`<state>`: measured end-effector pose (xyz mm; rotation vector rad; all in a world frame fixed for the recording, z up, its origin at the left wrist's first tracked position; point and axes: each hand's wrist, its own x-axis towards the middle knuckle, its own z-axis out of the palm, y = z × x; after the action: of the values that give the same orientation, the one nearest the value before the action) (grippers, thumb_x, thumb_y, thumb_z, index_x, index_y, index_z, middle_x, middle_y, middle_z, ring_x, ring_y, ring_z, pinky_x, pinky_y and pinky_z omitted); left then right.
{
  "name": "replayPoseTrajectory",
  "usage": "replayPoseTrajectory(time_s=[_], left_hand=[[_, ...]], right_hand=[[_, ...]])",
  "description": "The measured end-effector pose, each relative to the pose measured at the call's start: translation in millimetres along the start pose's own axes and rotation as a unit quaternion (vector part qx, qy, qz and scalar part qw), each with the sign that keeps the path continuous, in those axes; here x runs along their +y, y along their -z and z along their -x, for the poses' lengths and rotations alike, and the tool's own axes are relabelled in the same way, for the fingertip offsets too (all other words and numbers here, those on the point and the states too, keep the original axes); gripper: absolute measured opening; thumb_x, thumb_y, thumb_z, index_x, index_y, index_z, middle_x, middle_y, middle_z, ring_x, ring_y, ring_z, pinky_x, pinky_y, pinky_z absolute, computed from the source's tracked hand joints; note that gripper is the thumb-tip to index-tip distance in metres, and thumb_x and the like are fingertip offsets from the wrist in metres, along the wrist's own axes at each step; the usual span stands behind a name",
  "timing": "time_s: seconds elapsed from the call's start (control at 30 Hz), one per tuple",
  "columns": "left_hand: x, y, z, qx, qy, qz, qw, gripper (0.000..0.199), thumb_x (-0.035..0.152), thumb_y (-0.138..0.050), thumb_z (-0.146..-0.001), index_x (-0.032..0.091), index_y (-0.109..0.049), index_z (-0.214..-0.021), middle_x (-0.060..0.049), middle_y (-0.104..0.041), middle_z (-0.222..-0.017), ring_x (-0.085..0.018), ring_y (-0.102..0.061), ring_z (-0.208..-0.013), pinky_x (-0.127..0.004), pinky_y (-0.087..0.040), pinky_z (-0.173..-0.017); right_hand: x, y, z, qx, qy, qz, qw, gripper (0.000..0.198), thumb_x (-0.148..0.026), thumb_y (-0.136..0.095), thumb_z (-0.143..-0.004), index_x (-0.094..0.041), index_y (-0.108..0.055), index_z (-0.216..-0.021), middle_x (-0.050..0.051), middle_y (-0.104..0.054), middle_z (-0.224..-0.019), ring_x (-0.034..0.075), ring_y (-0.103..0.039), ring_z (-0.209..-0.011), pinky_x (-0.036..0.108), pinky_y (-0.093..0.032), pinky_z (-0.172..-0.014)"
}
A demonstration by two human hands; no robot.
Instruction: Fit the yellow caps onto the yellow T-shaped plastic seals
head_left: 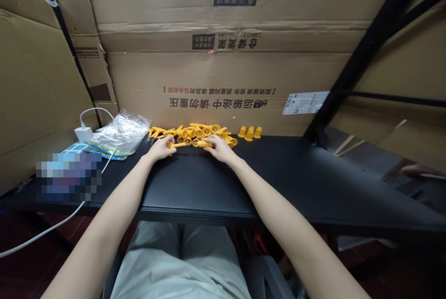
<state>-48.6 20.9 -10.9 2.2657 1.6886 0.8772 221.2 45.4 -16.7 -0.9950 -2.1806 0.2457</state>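
Note:
My left hand (161,149) is closed on a yellow plastic piece with a ribbed stem (180,145), which points right toward the other hand. In my right hand (221,149), thumb and fingers pinch a smooth yellow plastic piece (205,143). Just behind both hands lies a heap of yellow cone-shaped cups (207,130), their hollow ends mostly facing me. Forked yellow pieces (157,132) lie at the heap's left end, partly behind my left hand. Several yellow cups (249,134) stand rim down to the right, apart from the heap.
A black tabletop (202,183) carries everything. Cardboard (223,71) walls the back. On the left are clear plastic packaging (121,129), a white charger (83,133) with a cable, and a blurred-out item (69,176). A black metal post (362,53) rises at right.

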Motion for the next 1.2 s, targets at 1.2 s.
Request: replayPoseTrajectory(time_s=[1.2], left_hand=[[19.5, -2.6, 3.8, 0.033, -0.035, -0.012, 0.999, 0.023, 0.022, -0.059, -0.068, 0.021, -0.058, -0.091, 0.003, -0.053, -0.064, -0.014, -0.048, -0.059, -0.025, -0.037, -0.06]], right_hand=[[-18.5, 1.6, 0.4, -0.028, 0.05, -0.068, 0.996, 0.038, -0.012, -0.058, -0.08, -0.017, -0.051, -0.116, 0.012, -0.059, -0.112, 0.021, -0.062, -0.098, 0.04, -0.05, -0.09]])
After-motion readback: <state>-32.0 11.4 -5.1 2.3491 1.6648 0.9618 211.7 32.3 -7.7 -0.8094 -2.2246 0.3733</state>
